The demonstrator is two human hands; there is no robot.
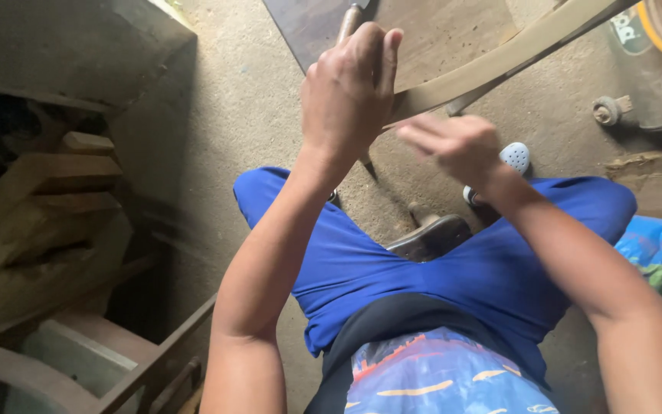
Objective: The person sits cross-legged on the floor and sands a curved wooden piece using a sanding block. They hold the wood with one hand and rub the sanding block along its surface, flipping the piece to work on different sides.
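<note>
The left hand [350,88] is raised and closed in a fist around a slim tool with a round wooden handle and a dark metal end [349,21]; the handle comes out above the fist, and a thin dark tip shows just under the hand, pointing down to the grey concrete floor [231,100]. The right hand [457,146] is just beside it, a little lower, with the fingers stretched and half open; it is blurred and I cannot see anything in it. Beyond both hands a long curved strip of pale brown wood [515,54] runs slantwise over a flat dark wooden board [423,34] lying on the floor, and the fist seems to touch the near edge of the strip, though I cannot tell this for sure.

The person sits with legs in blue trousers [362,261]. Below the right hand, between the knees, stands a dark shoe-shaped block [430,238], and a white perforated sandal [513,156] is close to the right hand's far side. Far to the left of the left hand lie stacked rough wooden pieces [47,199].

By my judgement the step in hand is working the curved strip with the tool. The next move calls for the free hand to steady the strip and for the tool's point to be placed exactly
</note>
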